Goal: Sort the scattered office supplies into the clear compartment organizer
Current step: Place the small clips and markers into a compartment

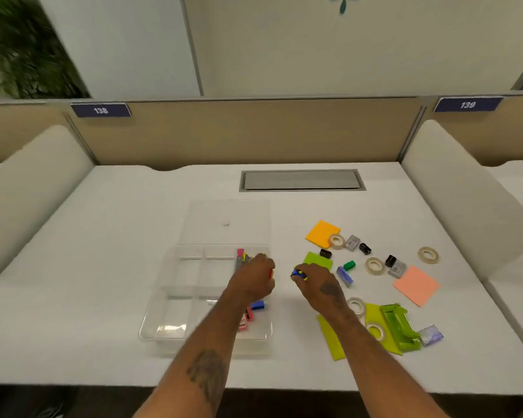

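The clear compartment organizer (175,297) lies on the white desk, its clear lid (227,218) behind it. My left hand (252,277) hovers over the organizer's right side, curled around a small orange-red object. Highlighters (241,257) stand in the far right compartment. A blue sharpener (258,305) and pink pieces (247,318) lie in the near right compartment. My right hand (317,286) sits just right of the organizer, fingers closed on a small blue and yellow object (299,274).
Scattered to the right are orange (320,232), green (316,259) and pink (417,285) sticky notes, several tape rolls (375,265), black clips (365,248), a green sharpener (349,264), a green hole punch (400,327) and clear staple boxes (431,335). A grey cable hatch (301,180) sits at the back.
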Demonstrator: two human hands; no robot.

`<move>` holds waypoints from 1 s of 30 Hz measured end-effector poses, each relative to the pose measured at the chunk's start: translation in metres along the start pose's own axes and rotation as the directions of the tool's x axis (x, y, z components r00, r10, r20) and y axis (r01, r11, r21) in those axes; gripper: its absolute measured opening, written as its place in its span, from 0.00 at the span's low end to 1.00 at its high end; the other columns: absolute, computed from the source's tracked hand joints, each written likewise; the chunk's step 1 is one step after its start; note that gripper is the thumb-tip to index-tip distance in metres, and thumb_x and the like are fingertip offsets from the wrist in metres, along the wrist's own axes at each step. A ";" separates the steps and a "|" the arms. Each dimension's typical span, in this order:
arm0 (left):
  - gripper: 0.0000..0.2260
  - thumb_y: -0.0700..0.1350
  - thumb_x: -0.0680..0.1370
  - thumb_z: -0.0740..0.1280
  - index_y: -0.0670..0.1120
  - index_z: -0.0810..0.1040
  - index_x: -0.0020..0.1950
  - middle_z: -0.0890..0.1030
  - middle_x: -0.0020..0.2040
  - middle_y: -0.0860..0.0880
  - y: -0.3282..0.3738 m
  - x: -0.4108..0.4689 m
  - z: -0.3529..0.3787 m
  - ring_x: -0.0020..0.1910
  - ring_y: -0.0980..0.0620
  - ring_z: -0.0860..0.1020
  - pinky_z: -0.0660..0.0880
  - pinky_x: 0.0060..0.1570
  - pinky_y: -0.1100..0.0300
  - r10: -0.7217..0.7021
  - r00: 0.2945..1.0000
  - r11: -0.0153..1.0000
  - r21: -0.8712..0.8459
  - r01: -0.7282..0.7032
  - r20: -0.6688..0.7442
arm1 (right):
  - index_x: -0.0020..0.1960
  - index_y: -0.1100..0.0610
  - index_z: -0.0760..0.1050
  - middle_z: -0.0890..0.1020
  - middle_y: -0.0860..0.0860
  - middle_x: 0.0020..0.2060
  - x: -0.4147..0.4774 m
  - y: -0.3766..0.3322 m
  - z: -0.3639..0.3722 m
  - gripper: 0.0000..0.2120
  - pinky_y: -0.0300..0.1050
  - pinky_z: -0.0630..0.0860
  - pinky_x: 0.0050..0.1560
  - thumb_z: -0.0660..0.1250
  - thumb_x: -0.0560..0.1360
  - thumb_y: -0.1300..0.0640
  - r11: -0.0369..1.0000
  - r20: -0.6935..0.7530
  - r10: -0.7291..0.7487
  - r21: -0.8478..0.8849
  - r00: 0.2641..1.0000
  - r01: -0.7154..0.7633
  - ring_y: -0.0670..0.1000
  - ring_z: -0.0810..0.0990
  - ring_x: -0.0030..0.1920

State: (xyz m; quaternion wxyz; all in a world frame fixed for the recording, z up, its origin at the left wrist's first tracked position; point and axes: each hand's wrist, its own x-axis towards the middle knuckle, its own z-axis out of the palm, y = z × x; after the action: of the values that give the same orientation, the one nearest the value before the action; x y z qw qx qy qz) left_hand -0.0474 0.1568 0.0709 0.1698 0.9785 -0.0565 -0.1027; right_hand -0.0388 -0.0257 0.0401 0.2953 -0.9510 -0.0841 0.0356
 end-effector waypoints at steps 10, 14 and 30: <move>0.14 0.48 0.74 0.67 0.46 0.76 0.59 0.76 0.55 0.47 -0.060 -0.065 -0.010 0.53 0.46 0.76 0.75 0.54 0.51 -0.093 0.995 0.990 -0.104 0.095 0.023 | 0.57 0.50 0.78 0.83 0.50 0.50 -0.021 -0.068 0.043 0.14 0.44 0.74 0.50 0.66 0.75 0.46 0.991 0.110 -0.112 -0.059 0.988 0.119 0.51 0.79 0.52; 0.14 0.46 0.74 0.66 0.47 0.77 0.59 0.76 0.56 0.47 -0.065 -0.074 -0.004 0.54 0.47 0.76 0.75 0.55 0.52 -0.058 0.998 0.991 -0.120 0.061 0.029 | 0.57 0.50 0.79 0.83 0.48 0.49 -0.032 -0.070 0.049 0.14 0.43 0.74 0.50 0.67 0.74 0.46 0.991 0.115 -0.102 -0.078 0.988 0.112 0.50 0.79 0.51; 0.25 0.57 0.73 0.69 0.53 0.71 0.69 0.72 0.68 0.54 -0.033 -0.034 0.016 0.64 0.51 0.74 0.72 0.60 0.55 0.070 0.997 0.995 -0.076 -0.071 -0.017 | 0.58 0.56 0.77 0.79 0.54 0.57 -0.042 -0.002 0.002 0.12 0.50 0.74 0.58 0.64 0.77 0.52 0.993 -0.156 0.071 -0.081 0.985 -0.084 0.55 0.77 0.60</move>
State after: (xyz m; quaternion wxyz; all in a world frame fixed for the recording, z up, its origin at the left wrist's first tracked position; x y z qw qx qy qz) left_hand -0.0817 0.1880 0.0512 0.2109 0.9694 -0.0857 -0.0918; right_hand -0.0805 -0.0307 0.0405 0.2576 -0.9655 -0.0254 -0.0296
